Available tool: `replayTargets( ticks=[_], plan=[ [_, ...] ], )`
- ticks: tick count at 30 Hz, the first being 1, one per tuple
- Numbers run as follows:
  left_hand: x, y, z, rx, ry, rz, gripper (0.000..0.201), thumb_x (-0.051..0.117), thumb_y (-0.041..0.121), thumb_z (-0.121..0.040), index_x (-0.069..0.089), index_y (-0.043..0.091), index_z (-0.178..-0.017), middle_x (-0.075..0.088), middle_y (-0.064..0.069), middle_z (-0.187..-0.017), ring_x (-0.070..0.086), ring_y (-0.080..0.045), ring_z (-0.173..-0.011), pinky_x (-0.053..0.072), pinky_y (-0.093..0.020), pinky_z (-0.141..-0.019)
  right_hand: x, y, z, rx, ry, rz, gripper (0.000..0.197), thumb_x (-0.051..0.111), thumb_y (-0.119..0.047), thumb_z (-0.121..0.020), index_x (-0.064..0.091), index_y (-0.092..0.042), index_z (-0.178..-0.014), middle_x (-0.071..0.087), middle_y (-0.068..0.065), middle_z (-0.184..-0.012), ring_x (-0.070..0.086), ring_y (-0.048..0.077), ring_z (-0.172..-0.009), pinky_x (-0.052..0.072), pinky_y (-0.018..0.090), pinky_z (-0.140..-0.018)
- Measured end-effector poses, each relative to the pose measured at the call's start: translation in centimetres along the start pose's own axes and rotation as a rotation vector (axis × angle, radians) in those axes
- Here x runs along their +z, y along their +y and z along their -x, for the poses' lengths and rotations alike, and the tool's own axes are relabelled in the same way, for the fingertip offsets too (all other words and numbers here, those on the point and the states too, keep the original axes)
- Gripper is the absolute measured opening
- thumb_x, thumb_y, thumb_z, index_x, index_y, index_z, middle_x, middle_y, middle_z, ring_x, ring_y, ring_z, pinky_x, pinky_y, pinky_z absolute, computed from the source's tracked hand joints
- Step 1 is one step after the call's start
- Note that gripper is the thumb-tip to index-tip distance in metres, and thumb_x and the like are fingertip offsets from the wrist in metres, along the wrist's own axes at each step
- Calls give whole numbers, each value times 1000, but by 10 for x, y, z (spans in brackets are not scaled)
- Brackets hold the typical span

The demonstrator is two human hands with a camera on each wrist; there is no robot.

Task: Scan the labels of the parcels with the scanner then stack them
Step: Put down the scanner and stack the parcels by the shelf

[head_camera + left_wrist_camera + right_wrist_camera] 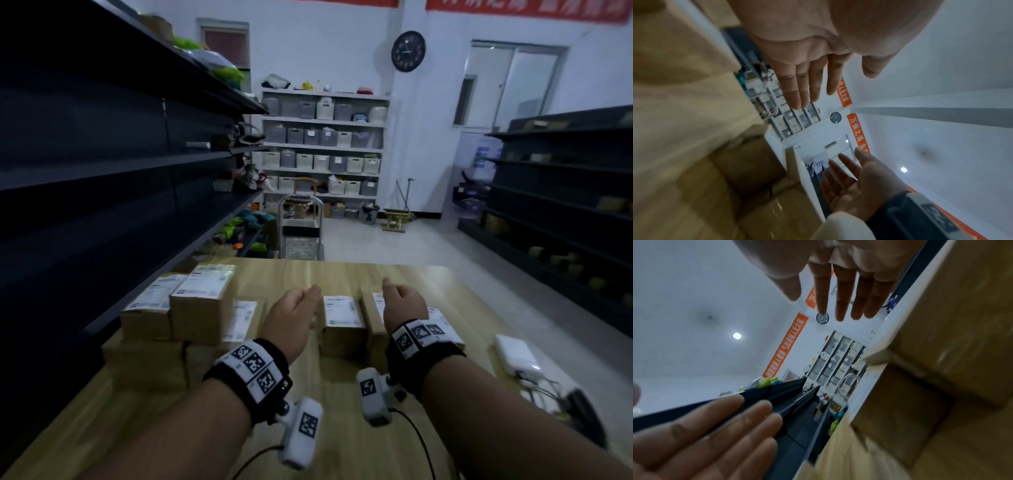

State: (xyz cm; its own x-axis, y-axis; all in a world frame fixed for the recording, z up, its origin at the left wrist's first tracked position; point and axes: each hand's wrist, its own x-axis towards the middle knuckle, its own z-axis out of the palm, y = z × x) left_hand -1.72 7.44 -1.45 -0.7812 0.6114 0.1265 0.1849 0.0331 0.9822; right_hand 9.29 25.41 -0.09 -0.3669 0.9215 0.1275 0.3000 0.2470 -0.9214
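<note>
Several brown cardboard parcels with white labels lie on the wooden table (346, 274). My left hand (296, 310) and right hand (402, 303) hover palms inward on either side of one small parcel (342, 322), touching nothing. In the left wrist view the left hand (807, 76) shows straight, empty fingers, and in the right wrist view the right hand (846, 288) does too. Another parcel (373, 318) sits partly under the right hand. A stack of parcels (198, 308) stands at the left. A dark blurred object (582, 411), possibly the scanner, lies at the right edge.
A white flat device (517, 356) with cables lies on the table's right side. Dark shelving (102, 171) runs close along the left, and more shelving (565, 192) stands at the right. A trolley (301, 229) stands beyond the table's far edge.
</note>
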Motion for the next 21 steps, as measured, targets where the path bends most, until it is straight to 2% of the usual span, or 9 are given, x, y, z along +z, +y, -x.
replayTargets(
  ticks=[3,5,7,9,11,14,16,17,21],
  plan=[
    [39,-14,-10,-133,-81,132,45,55,62,-108,69,21,-119,76,2,-123,71,-21,-120,57,-49,-113,-29,22,-16,58,62,39,45,50,-50,-107,74,-13,-115,75,9,-107,69,32,-99,56,43,-94],
    [60,-21,-16,-167,-107,138,41,54,62,-108,64,25,-122,73,5,-124,69,-23,-124,54,-51,-118,-44,35,-25,108,93,42,45,48,-54,-106,72,-17,-118,74,5,-107,69,30,-98,55,43,-93],
    [78,-31,-23,-197,-121,113,55,54,77,-94,66,27,-113,74,5,-119,70,-26,-122,53,-54,-118,-57,44,-32,130,89,33,44,48,-51,-108,71,-15,-118,69,3,-102,64,27,-93,49,38,-88],
    [94,-50,-35,-225,-140,93,75,53,96,-75,71,28,-103,78,3,-115,73,-28,-119,54,-56,-115,-65,52,-35,164,64,28,39,48,-47,-110,67,-13,-110,65,1,-89,60,21,-81,43,36,-83],
    [107,-67,-46,-252,-153,73,98,50,113,-54,73,30,-102,80,0,-121,73,-30,-120,54,-56,-115,-67,60,-36,217,20,35,36,48,-46,-110,64,-15,-107,61,0,-85,56,19,-77,41,35,-82],
    [118,-57,-38,-263,-174,55,96,47,105,-55,74,26,-103,79,-1,-127,72,-29,-123,53,-53,-117,-63,69,-35,270,-39,35,41,49,-49,-109,69,-14,-110,67,8,-95,64,29,-89,49,41,-89],
    [119,-51,-33,-268,-177,48,95,47,98,-58,76,24,-109,78,0,-133,70,-28,-128,50,-51,-119,-59,76,-36,265,-81,105,54,49,-50,-108,74,-5,-121,74,21,-117,68,41,-113,50,43,-100],
    [120,-53,-33,-271,-178,49,93,49,97,-59,77,25,-111,77,1,-136,70,-28,-129,50,-51,-120,-58,76,-34,258,-92,136,58,49,-51,-108,73,0,-124,73,24,-126,66,42,-122,49,42,-104],
    [119,-60,-32,-253,-155,38,88,51,95,-66,81,29,-116,79,3,-135,71,-26,-129,49,-52,-121,-58,75,-29,254,-92,126,60,49,-49,-108,73,3,-125,72,25,-131,64,41,-127,47,42,-107]
  ],
)
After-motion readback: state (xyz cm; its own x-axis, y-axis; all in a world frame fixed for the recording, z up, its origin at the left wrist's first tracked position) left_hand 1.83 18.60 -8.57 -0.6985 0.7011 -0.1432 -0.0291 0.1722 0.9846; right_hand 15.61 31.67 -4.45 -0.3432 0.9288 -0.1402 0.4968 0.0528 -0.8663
